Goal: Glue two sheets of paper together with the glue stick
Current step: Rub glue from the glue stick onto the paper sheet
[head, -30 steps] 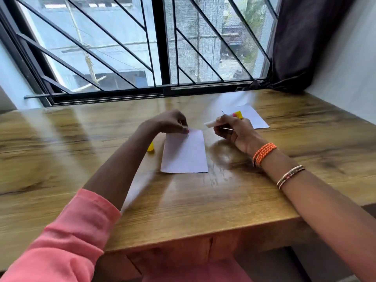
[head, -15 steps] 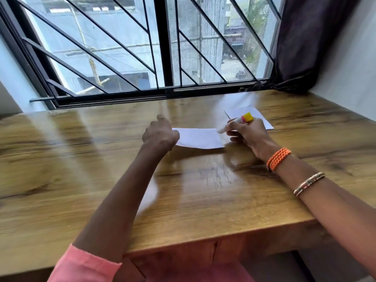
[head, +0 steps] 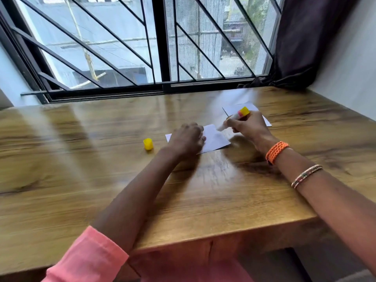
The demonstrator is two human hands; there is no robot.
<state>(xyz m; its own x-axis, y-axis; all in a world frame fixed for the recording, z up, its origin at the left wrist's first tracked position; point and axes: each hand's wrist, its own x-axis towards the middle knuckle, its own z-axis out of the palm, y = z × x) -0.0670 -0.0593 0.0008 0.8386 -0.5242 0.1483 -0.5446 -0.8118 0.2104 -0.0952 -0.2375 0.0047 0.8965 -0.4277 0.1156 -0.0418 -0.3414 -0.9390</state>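
While left hand [head: 186, 139] presses flat on the white sheet [head: 215, 139], right hand [head: 249, 127] fist-grips uncapped glue stick [head: 237, 117], tip at sheet's 1 o'clock edge; second sheet [head: 234, 108] and yellow cap [head: 148, 143] at 1 and 9 o'clock.

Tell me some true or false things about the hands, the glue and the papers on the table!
1. The left hand is pressing down on a sheet of paper. True.
2. The glue stick is in the left hand. False: the right hand holds it, with its tip at the paper.
3. The yellow cap is on the glue stick. False: it sits on the table, left of the left hand.
4. A second sheet lies behind the right hand, nearer the window. True.
5. The orange bracelet is on the left wrist. False: it is on the right wrist.
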